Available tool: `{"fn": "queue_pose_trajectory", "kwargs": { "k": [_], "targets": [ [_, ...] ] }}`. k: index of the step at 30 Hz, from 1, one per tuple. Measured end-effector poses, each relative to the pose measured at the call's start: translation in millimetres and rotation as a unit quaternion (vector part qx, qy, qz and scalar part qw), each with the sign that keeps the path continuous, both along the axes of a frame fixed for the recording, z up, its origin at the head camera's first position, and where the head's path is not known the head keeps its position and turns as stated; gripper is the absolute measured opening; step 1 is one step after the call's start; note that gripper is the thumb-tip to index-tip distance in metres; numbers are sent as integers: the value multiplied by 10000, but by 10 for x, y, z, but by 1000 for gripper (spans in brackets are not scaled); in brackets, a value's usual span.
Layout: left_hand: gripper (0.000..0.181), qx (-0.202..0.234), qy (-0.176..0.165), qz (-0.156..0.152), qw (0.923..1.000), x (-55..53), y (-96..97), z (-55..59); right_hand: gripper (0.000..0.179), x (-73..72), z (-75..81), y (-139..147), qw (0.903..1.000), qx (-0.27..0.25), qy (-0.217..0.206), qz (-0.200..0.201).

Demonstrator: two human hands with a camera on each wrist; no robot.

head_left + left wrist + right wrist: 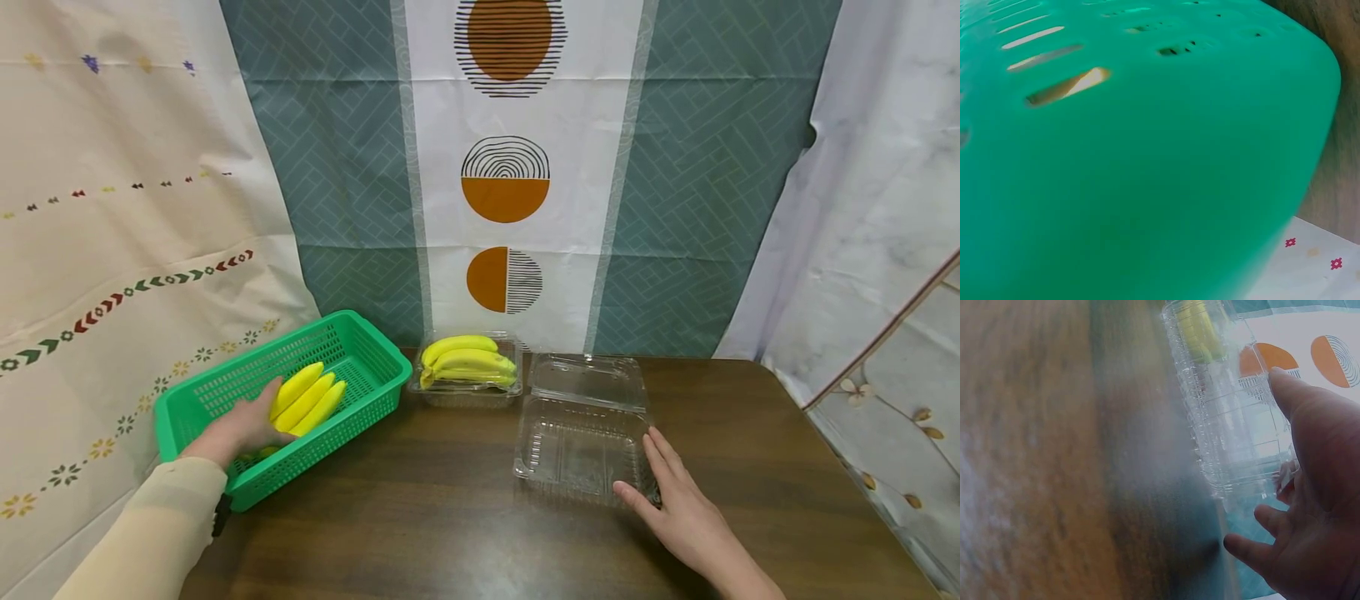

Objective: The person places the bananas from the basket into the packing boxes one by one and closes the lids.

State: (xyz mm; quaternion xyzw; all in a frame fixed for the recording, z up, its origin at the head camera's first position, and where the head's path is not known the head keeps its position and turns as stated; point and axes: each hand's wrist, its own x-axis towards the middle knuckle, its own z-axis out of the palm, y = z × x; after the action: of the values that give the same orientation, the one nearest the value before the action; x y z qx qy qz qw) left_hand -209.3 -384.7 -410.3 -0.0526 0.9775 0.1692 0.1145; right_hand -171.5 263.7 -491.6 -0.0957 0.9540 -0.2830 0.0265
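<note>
My left hand point(243, 423) reaches into a green plastic basket point(378, 408) and grips one end of a bunch of bananas point(307, 400). The basket wall point(1147, 169) fills most of the left wrist view, so that hand and the bananas are hidden there. In the head view, my right hand point(686, 508) rests with extended fingers at the right side of a clear plastic clamshell box point(577, 450). Its lid point(588, 379) is laid back. The right wrist view shows the fingers point(1322, 425) around the clear box's edge.
Behind, left of the clamshell, stands another clear box point(468, 398) with bananas point(468, 358) in it. More yellow fruit point(266, 452) lies low in the basket. A brown wooden table point(420, 525) carries everything, with a patterned cloth point(517, 208) hanging behind.
</note>
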Motion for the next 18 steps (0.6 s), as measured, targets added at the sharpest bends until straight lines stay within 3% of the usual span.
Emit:
{"fn": "queue_pose_trajectory", "kwargs": {
  "k": [6, 18],
  "targets": [
    [120, -146, 126, 146, 9997, -11, 4, 14, 109, 2, 2, 0, 10000, -23, -5, 9],
    [84, -248, 487, -80, 9985, -12, 21, 48, 108, 17, 5, 0, 10000, -44, 61, 3]
  ]
}}
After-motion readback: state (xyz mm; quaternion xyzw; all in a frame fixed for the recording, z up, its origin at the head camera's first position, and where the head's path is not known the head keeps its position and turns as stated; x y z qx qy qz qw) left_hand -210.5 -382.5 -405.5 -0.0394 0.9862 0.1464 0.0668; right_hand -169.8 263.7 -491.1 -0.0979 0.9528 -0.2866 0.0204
